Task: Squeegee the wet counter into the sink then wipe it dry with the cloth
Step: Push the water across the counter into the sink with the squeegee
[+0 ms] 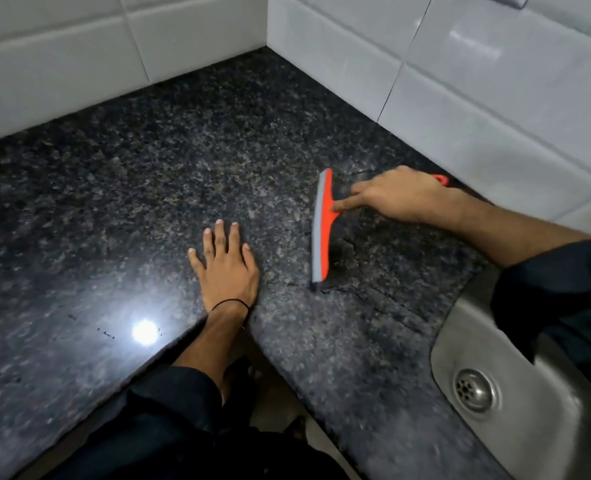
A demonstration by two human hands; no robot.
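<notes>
Orange squeegee (323, 230), grey blade on counter (148, 174); right hand (401, 199) grips handle; left hand (226, 268) flat, released.

Dark speckled granite counter (141, 174), L-shaped, fills most of frame; bright light reflection at lower left. Orange squeegee (323, 230) rests blade-down at centre right, left hand (226, 268) flat beside it. Steel sink (515, 403) set in at lower right.

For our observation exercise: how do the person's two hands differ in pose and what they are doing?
The left hand lies flat, fingers spread, empty; the right hand grips the orange squeegee, forefinger pressing its head. The left wrist wears a black band; the right shows none. Both are over the dark granite counter.
</notes>
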